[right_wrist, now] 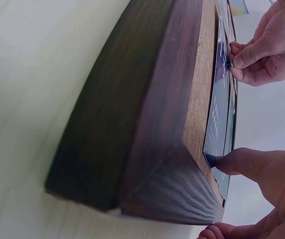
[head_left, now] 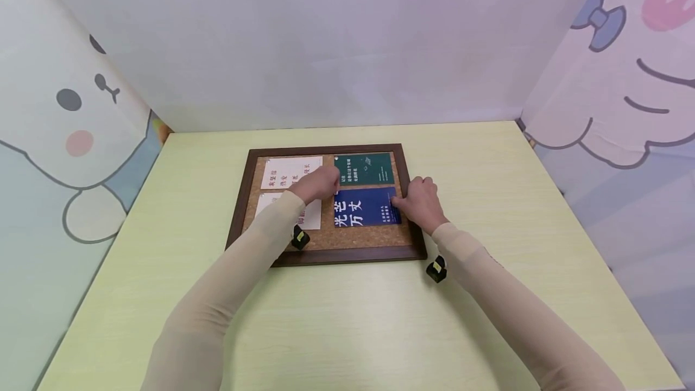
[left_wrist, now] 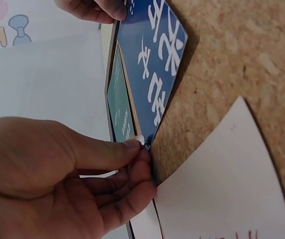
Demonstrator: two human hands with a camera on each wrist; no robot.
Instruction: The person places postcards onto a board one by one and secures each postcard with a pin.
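A cork board [head_left: 374, 238] in a dark wooden frame lies flat on the table. Near the upper left corner of a dark blue card [head_left: 369, 205], my left hand [head_left: 319, 183] pinches a small push pin; its pale, shiny head [left_wrist: 141, 140] shows between thumb and fingertips in the left wrist view. My right hand [head_left: 423, 203] grips the board's right side. Its thumb [right_wrist: 241, 162] presses on the blue card's right edge, while the other fingers lie at the frame's outer edge. The pin's point is hidden.
Above the blue card lies a green card [head_left: 376, 168]. Two white cards with writing, an upper [head_left: 274, 177] and a lower one [head_left: 312, 219], are on the board's left half, partly behind my left arm. Pale walls with cartoon figures [head_left: 78, 143] enclose the table [head_left: 347, 324].
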